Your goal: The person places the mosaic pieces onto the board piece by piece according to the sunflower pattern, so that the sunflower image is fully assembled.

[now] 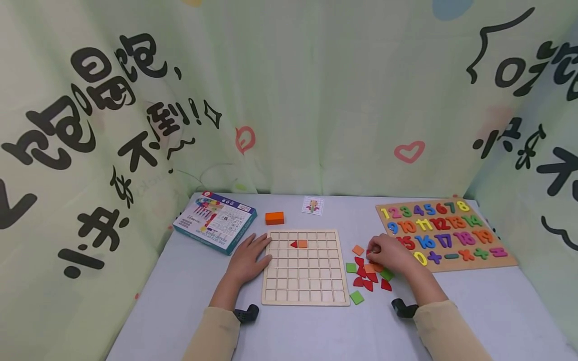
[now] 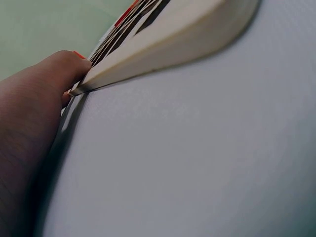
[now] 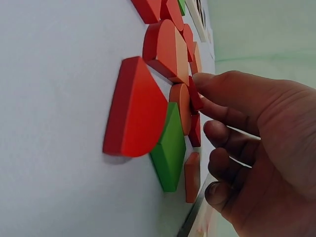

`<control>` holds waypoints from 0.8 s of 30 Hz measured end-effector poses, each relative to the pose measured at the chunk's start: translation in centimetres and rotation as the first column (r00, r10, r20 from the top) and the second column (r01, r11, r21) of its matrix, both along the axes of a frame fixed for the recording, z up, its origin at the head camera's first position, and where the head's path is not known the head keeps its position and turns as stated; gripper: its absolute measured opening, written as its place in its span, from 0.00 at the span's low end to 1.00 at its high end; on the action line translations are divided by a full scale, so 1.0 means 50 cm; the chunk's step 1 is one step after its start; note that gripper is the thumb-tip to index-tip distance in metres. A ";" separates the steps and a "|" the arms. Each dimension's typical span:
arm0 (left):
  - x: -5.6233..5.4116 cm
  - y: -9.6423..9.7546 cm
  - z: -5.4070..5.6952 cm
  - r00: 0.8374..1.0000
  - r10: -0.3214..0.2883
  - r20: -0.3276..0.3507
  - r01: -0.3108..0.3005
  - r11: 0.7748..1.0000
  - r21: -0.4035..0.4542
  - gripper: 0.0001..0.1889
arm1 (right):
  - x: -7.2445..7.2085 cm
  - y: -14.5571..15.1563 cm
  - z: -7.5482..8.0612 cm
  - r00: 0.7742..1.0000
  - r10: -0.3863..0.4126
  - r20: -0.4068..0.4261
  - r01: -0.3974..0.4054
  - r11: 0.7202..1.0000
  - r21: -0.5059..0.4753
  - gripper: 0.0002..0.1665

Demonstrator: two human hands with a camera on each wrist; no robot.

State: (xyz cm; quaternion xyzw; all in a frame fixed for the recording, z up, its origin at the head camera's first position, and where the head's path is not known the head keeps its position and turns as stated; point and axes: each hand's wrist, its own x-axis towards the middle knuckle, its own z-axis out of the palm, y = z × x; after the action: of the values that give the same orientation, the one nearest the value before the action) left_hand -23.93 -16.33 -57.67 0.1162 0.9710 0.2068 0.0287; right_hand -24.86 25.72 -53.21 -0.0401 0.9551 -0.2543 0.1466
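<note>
My left hand (image 1: 247,258) lies at the left edge of a wooden grid board (image 1: 306,304), fingers extended; in the left wrist view its thumb (image 2: 69,69) touches the board's side. On the grid, a red piece (image 1: 294,244) sits beside an orange square (image 1: 302,244). To the board's right, my right hand (image 1: 387,252) reaches into a loose pile of flat pieces. Its thumb and forefinger pinch a red piece (image 3: 195,95) in the right wrist view. Nearby lie a red rounded piece (image 3: 140,113), a green piece (image 3: 169,153) and several red and orange ones.
A board of coloured numbers (image 1: 492,263) lies at the right, beside the right forearm. Behind the grid board are an orange block (image 1: 274,218) and a small picture card (image 1: 312,205). A game box (image 1: 215,220) lies at the back left. Printed curtains (image 1: 289,100) enclose the table.
</note>
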 end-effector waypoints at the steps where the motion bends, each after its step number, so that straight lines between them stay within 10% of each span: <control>1: 0.000 0.000 0.000 1.000 0.000 0.001 0.000 1.000 0.000 0.32 | 0.000 0.000 0.000 1.000 0.001 -0.003 -0.001 1.000 0.004 0.13; 24: 0.001 0.002 0.002 1.000 0.001 -0.006 -0.001 1.000 -0.001 0.31 | -0.003 -0.055 0.052 0.999 -0.033 -0.038 0.033 0.999 0.002 0.20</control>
State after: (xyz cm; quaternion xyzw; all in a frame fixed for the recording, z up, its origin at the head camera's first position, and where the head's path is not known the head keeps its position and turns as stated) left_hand -23.88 -16.25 -57.56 0.1165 0.9713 0.2059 0.0260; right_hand -25.02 22.99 -50.62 -0.0290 0.9585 -0.2547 0.1244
